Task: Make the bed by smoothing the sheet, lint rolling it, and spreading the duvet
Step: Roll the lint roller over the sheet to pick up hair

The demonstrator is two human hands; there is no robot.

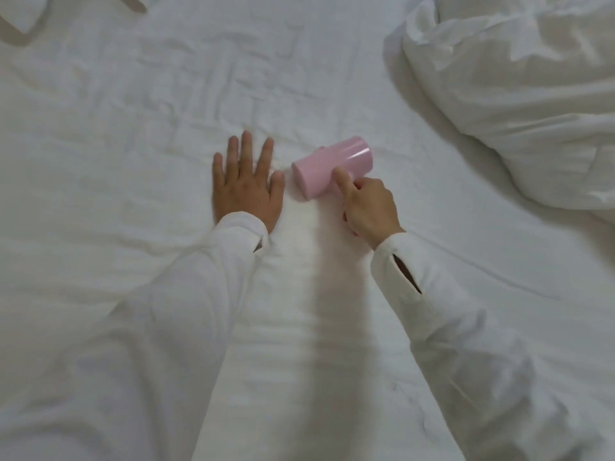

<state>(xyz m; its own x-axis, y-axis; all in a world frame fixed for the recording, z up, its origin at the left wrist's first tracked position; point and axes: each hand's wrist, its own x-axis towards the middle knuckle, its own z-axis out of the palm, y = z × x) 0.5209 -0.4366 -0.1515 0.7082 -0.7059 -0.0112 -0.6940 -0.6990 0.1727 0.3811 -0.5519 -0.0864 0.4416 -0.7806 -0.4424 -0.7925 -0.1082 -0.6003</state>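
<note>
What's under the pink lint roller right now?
The white sheet, still creased. The lint roller lies on it, gripped by the right hand. The strip of sheet directly beneath it is hidden.

Setting: bedroom, seen from directly over a bed. Evidence: wrinkled white sheet [233, 78] covers nearly the whole view; bunched white duvet [519, 94] heaped at right; corner of a white pillow [23, 11] at top left
</note>
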